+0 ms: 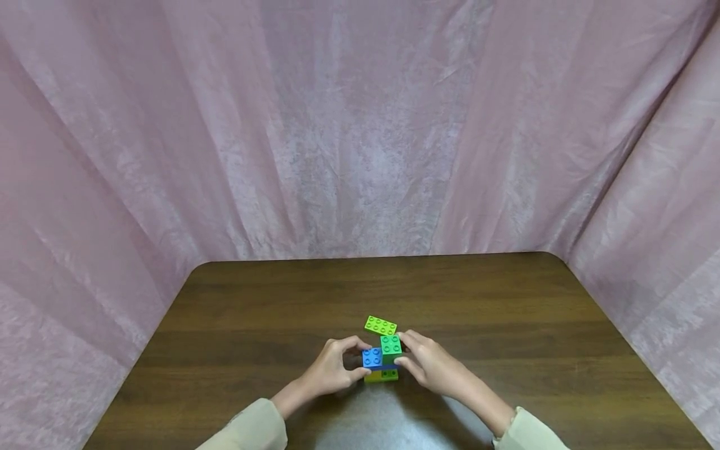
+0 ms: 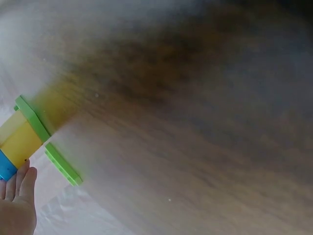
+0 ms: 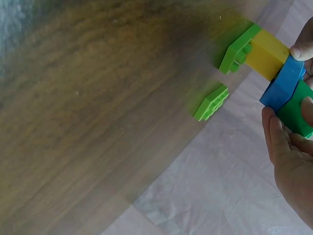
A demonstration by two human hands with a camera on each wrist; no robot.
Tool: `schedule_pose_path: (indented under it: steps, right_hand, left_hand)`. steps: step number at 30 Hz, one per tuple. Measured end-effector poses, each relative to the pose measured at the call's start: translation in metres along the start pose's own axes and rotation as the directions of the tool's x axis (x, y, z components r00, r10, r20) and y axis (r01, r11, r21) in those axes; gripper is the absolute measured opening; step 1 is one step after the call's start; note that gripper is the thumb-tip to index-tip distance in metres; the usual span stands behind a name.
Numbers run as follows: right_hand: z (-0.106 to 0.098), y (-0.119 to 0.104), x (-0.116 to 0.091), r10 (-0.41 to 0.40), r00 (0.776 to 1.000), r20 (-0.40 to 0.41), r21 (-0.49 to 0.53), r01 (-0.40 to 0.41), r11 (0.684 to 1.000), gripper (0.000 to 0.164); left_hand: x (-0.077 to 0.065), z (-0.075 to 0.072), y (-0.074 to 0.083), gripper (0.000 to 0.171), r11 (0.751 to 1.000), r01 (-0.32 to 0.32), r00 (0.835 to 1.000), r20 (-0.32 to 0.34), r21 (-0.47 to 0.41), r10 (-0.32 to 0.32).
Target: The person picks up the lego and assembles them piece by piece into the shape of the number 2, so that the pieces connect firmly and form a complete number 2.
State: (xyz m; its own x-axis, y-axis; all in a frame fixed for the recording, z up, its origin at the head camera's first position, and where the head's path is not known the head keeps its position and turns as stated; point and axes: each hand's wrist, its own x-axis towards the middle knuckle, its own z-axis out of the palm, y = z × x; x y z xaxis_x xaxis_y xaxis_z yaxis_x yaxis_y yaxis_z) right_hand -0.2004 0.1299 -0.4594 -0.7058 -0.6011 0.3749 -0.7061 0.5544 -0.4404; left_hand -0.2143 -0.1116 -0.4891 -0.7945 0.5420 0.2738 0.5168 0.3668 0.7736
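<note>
In the head view a small brick stack stands on the table: a lime green base plate (image 1: 372, 379), a yellow brick (image 3: 266, 54) on it, then a blue brick (image 1: 372, 357) and a green brick (image 1: 390, 347) on the blue one's right part. My left hand (image 1: 329, 370) pinches the blue brick's left end between thumb and fingers. From the right, my right hand (image 1: 430, 367) holds the green brick, with the thumb on its near side and the fingers behind. In the right wrist view the fingertips of the right hand (image 3: 293, 161) also touch the blue brick.
A loose lime green plate (image 1: 380, 325) with studs up lies just behind the stack. The brown wooden table (image 1: 253, 312) extends to both sides. Pink curtains (image 1: 360, 125) hang behind the table and along its sides.
</note>
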Motion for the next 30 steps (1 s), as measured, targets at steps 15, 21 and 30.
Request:
schedule_pose_path:
  steps: [15, 21, 30]
  right_hand:
    - [-0.0055, 0.0037, 0.0026, 0.026, 0.997, 0.075, 0.105, -0.034, 0.994, 0.029]
    - [-0.0060, 0.0049, 0.0036, 0.016, 0.996, 0.091, 0.140, -0.029, 0.990, 0.031]
    - [-0.0026, 0.0083, 0.0048, -0.010, 0.998, 0.058, 0.206, -0.002, 0.979, 0.031]
  left_hand:
    - [-0.0002, 0.0007, -0.0011, 0.028, 1.000, -0.008, 1.000, -0.006, -0.011, 0.008]
    - [-0.0016, 0.0009, -0.0017, 0.028, 1.000, -0.003, 1.000, -0.002, -0.030, 0.003]
    - [-0.0018, 0.0007, -0.0029, 0.028, 0.999, -0.024, 1.000, -0.020, -0.023, 0.023]
